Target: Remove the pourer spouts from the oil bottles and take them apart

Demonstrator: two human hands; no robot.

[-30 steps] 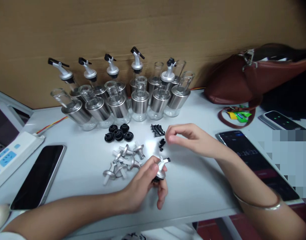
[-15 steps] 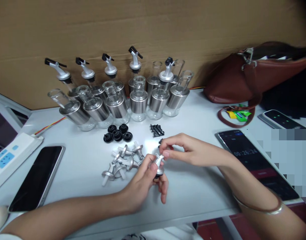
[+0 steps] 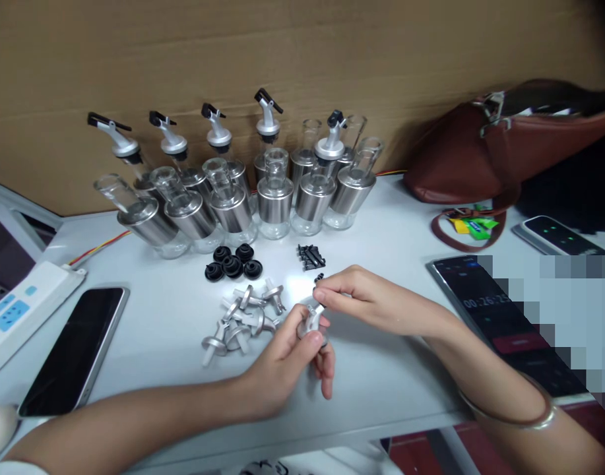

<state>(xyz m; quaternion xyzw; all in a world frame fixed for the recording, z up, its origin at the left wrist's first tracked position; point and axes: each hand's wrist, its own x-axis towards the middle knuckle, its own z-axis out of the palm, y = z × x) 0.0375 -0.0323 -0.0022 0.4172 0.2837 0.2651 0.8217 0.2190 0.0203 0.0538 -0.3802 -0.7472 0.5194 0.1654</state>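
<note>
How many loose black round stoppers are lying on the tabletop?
5, clustered in front of the bottles: back-left stopper, back-right stopper, middle stopper, left stopper and right stopper. The hands leave this cluster uncovered, so none there appears hidden.

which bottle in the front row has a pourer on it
The fifth front bottle from the left: a silver pourer tops it, while the other five front bottles have bare necks.

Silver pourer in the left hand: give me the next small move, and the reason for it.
Probably press the small black tip gently toward the silver pourer with the right hand. Its fingertips are closed at the spout's end, where that black shows, and the left hand grips the pourer from below, giving support.
</note>
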